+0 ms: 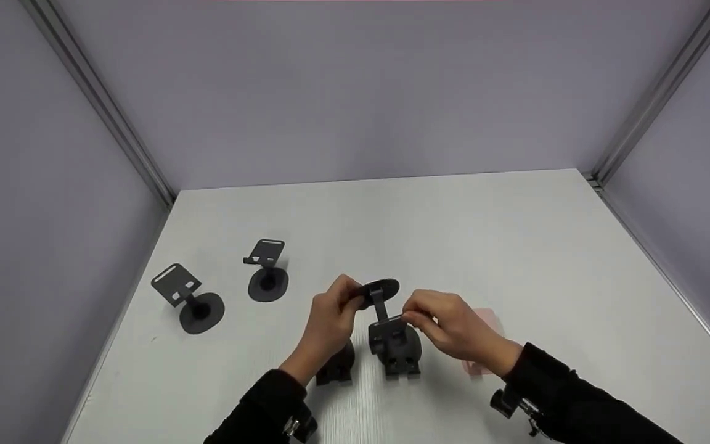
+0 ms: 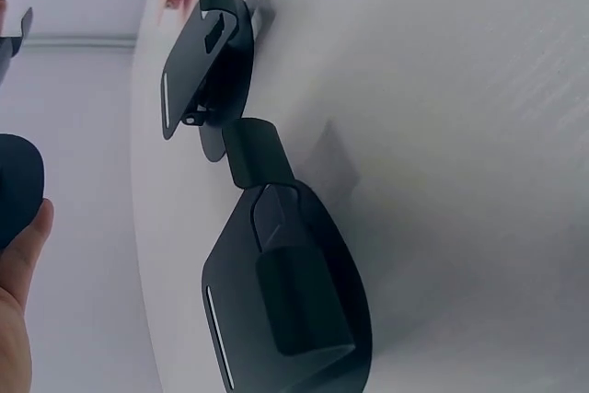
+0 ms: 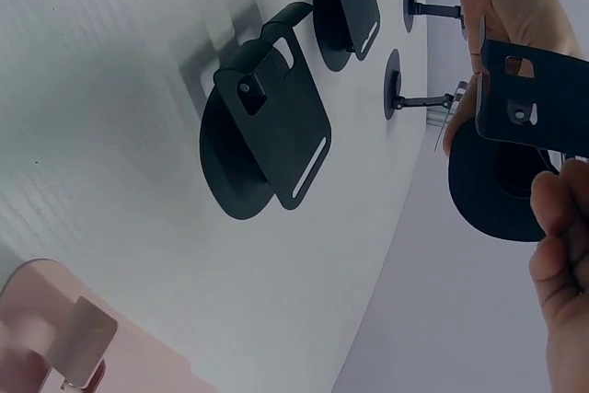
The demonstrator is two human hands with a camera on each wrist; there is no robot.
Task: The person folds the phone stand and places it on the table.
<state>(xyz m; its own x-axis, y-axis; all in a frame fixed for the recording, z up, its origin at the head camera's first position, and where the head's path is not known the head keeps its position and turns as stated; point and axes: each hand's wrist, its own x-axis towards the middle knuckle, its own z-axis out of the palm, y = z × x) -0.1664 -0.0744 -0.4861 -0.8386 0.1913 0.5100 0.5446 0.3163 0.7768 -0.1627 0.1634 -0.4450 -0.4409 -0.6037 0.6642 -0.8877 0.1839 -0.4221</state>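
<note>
Pale grey-lilac walls with aluminium corner rails close in a white desk (image 1: pixel 515 246) on three sides. Both my arms come in from the near edge in black sleeves. My left hand (image 1: pixel 329 324) grips the round base of a black metal phone stand (image 1: pixel 384 302), fingers curled round the disc's rim; the stand is held off the desk, near the middle of the near edge, base tipped up and away from me. My right hand (image 1: pixel 447 327) pinches the slotted rectangular plate at the stand's other end, thumb and fingertips closed on its edge; in the right wrist view the plate and dark disc sit just before my fingers (image 3: pixel 561 218). Directly under the held stand, a folded black stand (image 1: pixel 397 351) lies flat on the desk, and a second folded black stand (image 1: pixel 336 367) lies just beside it to the left, partly hidden by my left wrist; the left wrist view shows this pair close up, one behind the other. Toward the left edge two opened black stands rest upright on their round bases, well apart from my hands: one nearer the left edge (image 1: pixel 190 300), the other (image 1: pixel 266 271) further in. A pale pink flat object (image 1: pixel 484 324) lies behind my right hand, mostly covered; I cannot tell what it is.
</note>
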